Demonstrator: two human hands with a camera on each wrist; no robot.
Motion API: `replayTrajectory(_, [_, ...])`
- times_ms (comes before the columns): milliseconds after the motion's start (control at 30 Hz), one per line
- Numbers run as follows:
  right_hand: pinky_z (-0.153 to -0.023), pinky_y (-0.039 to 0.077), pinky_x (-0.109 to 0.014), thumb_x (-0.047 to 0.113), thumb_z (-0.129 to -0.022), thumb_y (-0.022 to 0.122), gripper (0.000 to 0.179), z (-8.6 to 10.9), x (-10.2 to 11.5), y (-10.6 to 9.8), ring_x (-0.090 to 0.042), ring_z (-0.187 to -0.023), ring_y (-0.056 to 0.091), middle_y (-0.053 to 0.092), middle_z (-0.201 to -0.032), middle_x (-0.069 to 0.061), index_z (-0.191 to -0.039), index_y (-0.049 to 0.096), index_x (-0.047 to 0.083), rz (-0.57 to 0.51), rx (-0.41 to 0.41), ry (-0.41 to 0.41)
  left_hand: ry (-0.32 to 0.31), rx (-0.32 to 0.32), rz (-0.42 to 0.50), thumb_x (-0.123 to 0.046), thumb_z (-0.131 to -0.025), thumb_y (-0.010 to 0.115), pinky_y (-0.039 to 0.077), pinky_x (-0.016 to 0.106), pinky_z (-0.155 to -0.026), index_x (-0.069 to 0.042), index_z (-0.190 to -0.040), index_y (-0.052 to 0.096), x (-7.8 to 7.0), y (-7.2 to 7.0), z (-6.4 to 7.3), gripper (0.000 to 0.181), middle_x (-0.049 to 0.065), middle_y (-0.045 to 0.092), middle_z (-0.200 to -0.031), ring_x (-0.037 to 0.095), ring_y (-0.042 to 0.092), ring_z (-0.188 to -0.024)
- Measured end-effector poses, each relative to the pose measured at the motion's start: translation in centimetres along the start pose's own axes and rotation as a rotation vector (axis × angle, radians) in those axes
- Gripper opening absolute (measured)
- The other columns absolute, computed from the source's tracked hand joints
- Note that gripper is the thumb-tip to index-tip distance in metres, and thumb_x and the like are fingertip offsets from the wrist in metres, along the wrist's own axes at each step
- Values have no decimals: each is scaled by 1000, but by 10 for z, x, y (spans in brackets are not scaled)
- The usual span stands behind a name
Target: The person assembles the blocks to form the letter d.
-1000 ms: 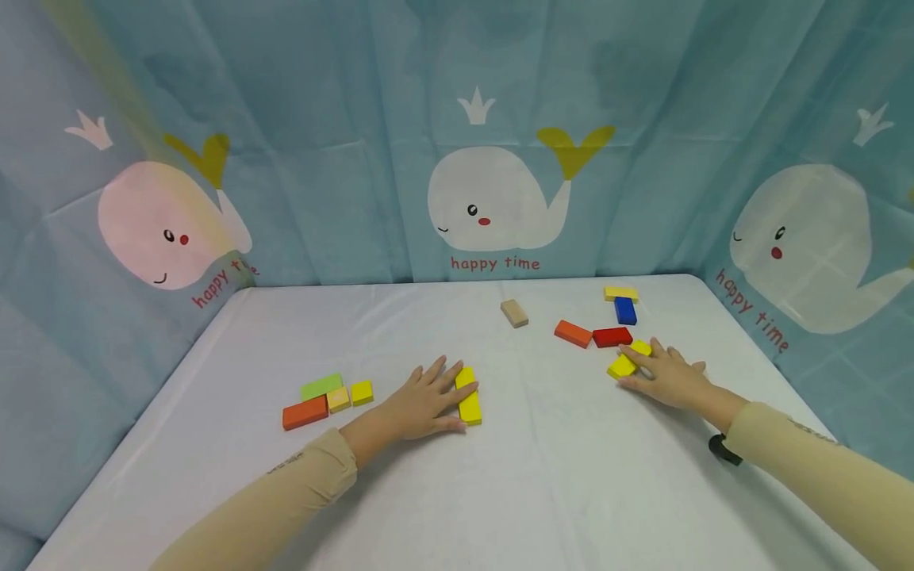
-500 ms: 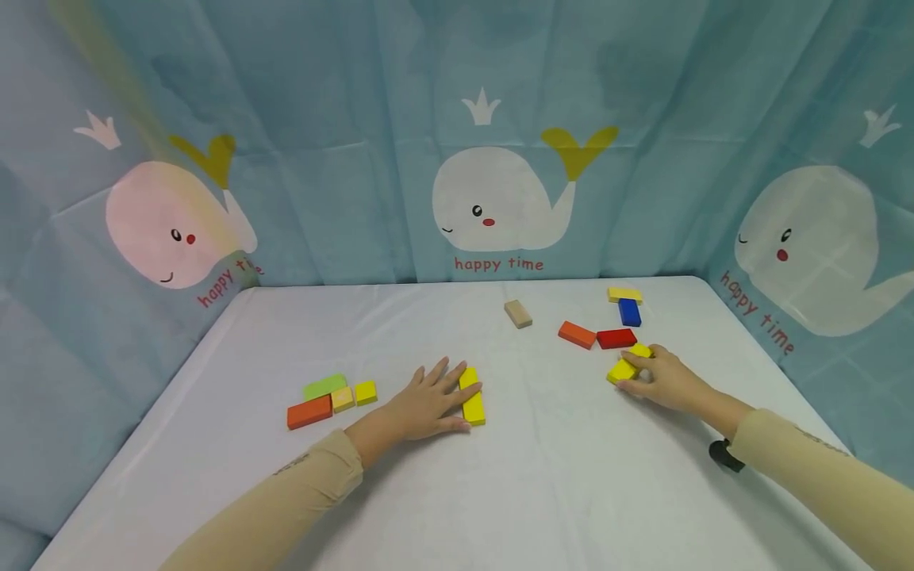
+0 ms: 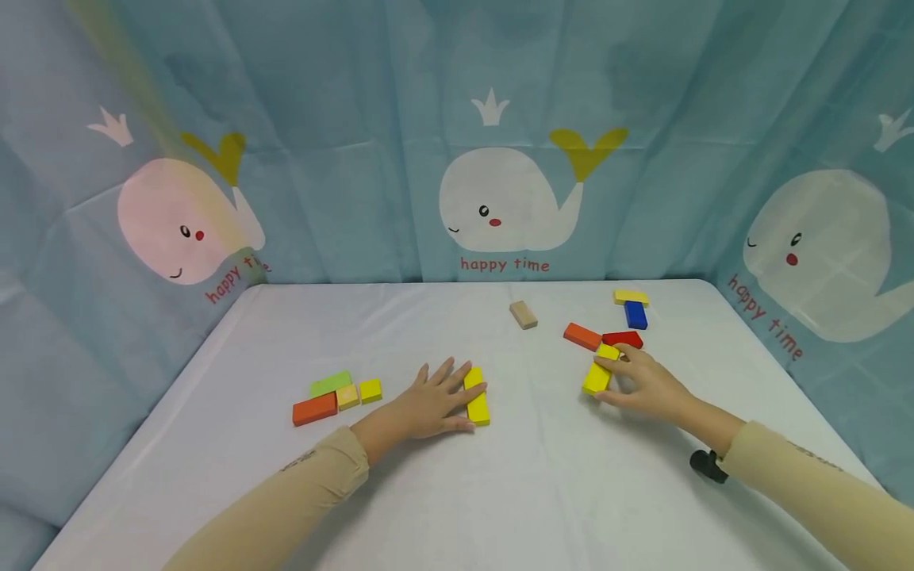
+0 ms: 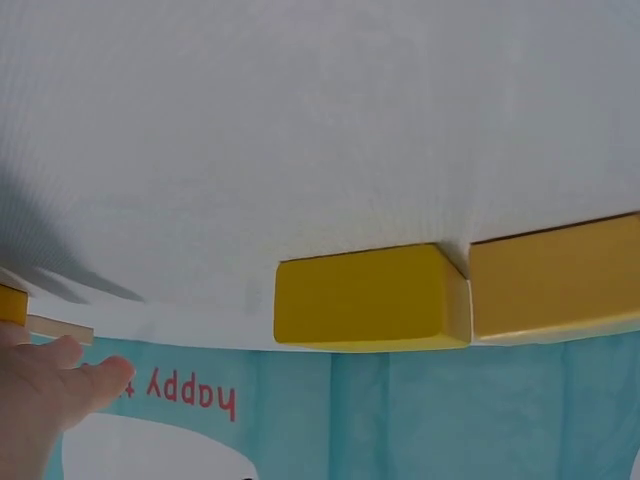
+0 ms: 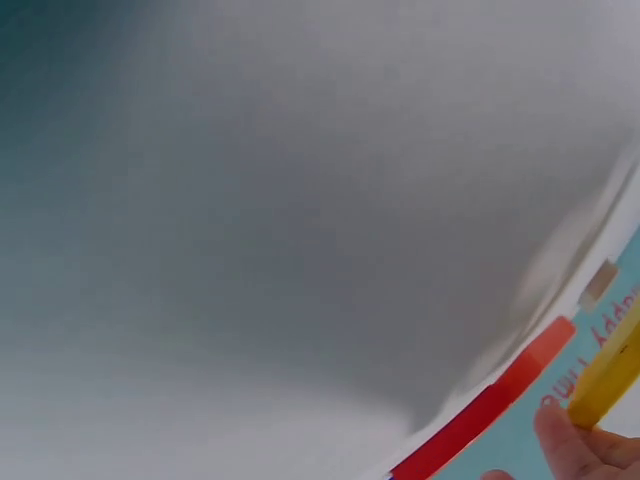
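Note:
With spread, straight fingers, my left hand [image 3: 427, 406] rests on a long yellow block [image 3: 478, 412] in the middle of the white table; one finger lies across it. My right hand [image 3: 648, 386] pinches another yellow block [image 3: 598, 376] between thumb and fingers, just in front of a red block [image 3: 623, 339] and an orange block [image 3: 581, 335]. In the right wrist view, this yellow block [image 5: 606, 376] is tilted and raised off the table. The left wrist view catches only part of my left hand [image 4: 60, 400] at its lower left.
At left, a green block [image 3: 331, 384], a red-orange block [image 3: 314, 409], a pale yellow block [image 3: 347, 396] and a small yellow block [image 3: 370, 390] lie close together. Farther back are a plain wooden block [image 3: 524, 315], a blue block [image 3: 635, 315] and a yellow block [image 3: 631, 297].
My right hand has closed its fingers on the yellow block, lifted it and carried it leftward. My left hand stays on its block. The head view has shifted slightly.

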State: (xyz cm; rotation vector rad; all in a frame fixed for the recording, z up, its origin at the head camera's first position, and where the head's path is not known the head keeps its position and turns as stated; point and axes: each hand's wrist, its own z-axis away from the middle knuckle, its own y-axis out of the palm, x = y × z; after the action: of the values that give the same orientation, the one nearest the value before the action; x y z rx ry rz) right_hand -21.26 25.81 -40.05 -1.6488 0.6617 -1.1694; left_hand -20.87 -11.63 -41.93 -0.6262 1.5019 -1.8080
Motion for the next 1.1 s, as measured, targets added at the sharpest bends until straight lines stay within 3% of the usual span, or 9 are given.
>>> replayTrajectory(500, [-92, 38, -68, 32, -83, 76, 58, -9, 13, 10, -51, -125, 40, 35, -144, -33, -132, 60, 5, -112, 10, -147, 21, -17, 2, -60, -96, 43, 14, 65, -109, -27, -154, 28, 0, -1, -2, 69, 12, 10, -162, 39, 8, -146])
replayTrajectory(733, [-96, 37, -65, 33, -82, 77, 57, -18, 21, 19, -49, -130, 37, 36, -146, -29, -132, 61, 9, -103, 95, -236, 20, -15, 6, -60, -96, 43, 14, 65, -109, -26, -155, 28, 0, -2, 0, 69, 13, 10, -162, 39, 8, -146])
replayTrajectory(933, [-96, 40, -61, 37, -84, 75, 59, -30, 30, 23, -45, -131, 39, 37, -147, -25, -135, 58, 11, -32, 167, -327, 20, -21, 13, -60, -96, 43, 15, 66, -109, -27, -154, 29, 0, -1, 0, 69, 12, 11, -162, 39, 9, -146])
replayTrajectory(1100, [-97, 40, -61, 38, -85, 75, 59, -40, 34, 26, -43, -131, 39, 36, -149, -23, -136, 58, 14, -9, 219, -335, 11, -5, 6, -61, -96, 42, 14, 65, -109, -28, -155, 26, 0, 0, -1, 70, 11, 9, -162, 39, 7, -146])
